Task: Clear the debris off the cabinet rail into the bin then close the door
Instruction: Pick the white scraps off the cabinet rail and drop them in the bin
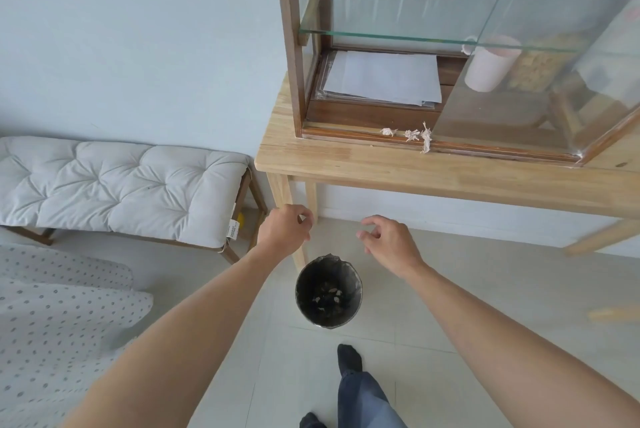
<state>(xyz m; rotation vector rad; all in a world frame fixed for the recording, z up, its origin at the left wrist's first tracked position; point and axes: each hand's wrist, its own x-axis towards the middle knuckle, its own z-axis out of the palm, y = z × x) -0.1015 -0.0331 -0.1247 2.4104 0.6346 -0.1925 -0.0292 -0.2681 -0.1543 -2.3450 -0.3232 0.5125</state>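
Observation:
Crumpled white paper scraps [414,135] lie on the bottom rail [346,134] of a wooden glass-fronted cabinet on a light wooden table. The sliding glass door [540,56] stands to the right, leaving the left half uncovered. A small dark bin [328,291] with a black liner sits on the floor below the table edge, with bits of scrap inside. My left hand [284,231] hovers above and left of the bin, fingers loosely curled, holding nothing that I can see. My right hand [389,244] hovers above and right of the bin, fingers apart and empty.
The wooden table [381,171] juts out above the bin. A padded white bench [117,185] stands to the left by the wall. A dotted cushion [52,316] lies at lower left. Papers [384,77] and a pink mug [486,63] sit inside the cabinet. My socked feet [349,358] stand on pale tiles.

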